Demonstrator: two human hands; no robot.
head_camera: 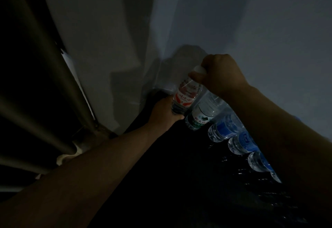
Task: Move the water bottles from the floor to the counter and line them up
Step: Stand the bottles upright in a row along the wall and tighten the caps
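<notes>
A clear water bottle with a red label [186, 95] stands at the far end of a dark counter [179, 164], close to the wall. My left hand [166, 113] grips its base. My right hand [220, 74] grips its neck just under the white cap [198, 69]. Next to it stands a green-label bottle [199, 117]. Then come blue-label bottles [223, 129], [243, 142], [259, 161] in a row along the wall; my right forearm hides their upper parts.
A pale wall [233, 21] runs behind the row. A dark curtain [36, 83] hangs at the left, with a white strip beside it. The scene is dim. The counter's front part lies in shadow.
</notes>
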